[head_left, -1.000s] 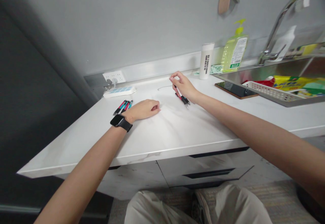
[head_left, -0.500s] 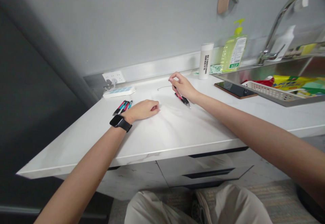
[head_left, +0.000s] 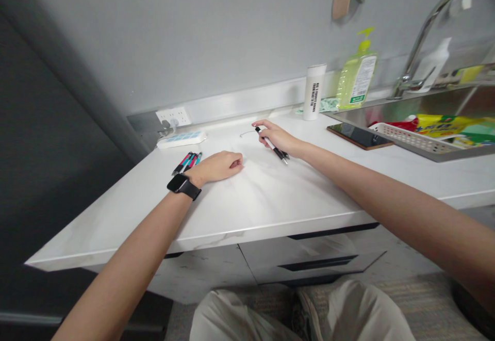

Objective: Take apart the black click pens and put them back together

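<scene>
My right hand (head_left: 279,137) is over the middle of the white counter (head_left: 232,201), fingers closed round a white pen with a black grip (head_left: 273,146), its tip pointing toward me. The index finger reaches out past the pen. Beside the grip a second dark pen (head_left: 286,155) shows in part, mostly covered by the hand. My left hand (head_left: 221,165) rests on the counter with its fingers curled in and nothing visible in them. Just behind its wrist, which wears a black watch (head_left: 183,186), lie several pens (head_left: 187,162) in pink, blue and black, side by side.
A white power strip (head_left: 181,140) lies by the wall. Toward the right stand a white bottle (head_left: 314,92) and a green soap pump bottle (head_left: 356,80). A dark phone (head_left: 359,135) lies near the sink (head_left: 479,151), where a white perforated tray (head_left: 415,139) sits.
The white and black pen now shows in my right hand, where a pink and black one showed before. That hand has shifted slightly nearer, its index finger extended. My left hand has stayed put.
</scene>
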Tool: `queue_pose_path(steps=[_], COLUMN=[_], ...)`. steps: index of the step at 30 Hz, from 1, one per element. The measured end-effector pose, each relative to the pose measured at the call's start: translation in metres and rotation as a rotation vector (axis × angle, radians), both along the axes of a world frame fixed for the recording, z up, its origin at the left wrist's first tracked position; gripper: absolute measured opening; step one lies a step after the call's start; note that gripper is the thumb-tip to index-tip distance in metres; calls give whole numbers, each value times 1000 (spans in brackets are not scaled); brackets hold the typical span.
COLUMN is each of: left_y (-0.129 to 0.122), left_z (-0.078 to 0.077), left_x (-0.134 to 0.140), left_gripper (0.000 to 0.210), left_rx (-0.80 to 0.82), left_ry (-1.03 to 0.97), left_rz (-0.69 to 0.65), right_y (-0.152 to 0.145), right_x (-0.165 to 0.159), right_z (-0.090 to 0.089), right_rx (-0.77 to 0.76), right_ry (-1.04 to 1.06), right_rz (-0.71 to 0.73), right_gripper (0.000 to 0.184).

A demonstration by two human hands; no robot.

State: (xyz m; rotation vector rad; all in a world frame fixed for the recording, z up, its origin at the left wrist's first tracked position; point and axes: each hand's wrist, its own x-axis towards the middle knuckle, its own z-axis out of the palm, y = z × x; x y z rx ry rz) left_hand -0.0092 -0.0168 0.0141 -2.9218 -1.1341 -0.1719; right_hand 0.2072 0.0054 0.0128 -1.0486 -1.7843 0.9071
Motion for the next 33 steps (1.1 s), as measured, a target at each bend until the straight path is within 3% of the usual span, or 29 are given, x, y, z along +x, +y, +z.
queue_pose_path(steps=[3, 5, 11, 16, 22, 33], left_y=[0, 0, 2, 2, 2, 2], left_z=[0, -1, -1, -2, -1, -1], left_x=[0, 0, -1, -1, -1, -1], left_gripper=[22, 22, 22, 21, 22, 21], left_rx=[3, 2, 4, 1, -8, -2], left_ry=[2, 4, -3, -12, -5, -5], left_rz=[0, 3, 2, -6, 12, 1], right_y=[5, 9, 14, 15, 18, 12], right_x=[2, 4, 10, 11, 13, 13], right_z=[-7, -12, -17, -16, -18, -13], right_rx=[-8, 46, 192, 226, 232, 245], right_ry=[-189, -342, -615, -669, -624, -665], right_rz=[-16, -61, -55, -32, -104, -163], right_gripper=[61, 67, 52, 41, 41, 22])
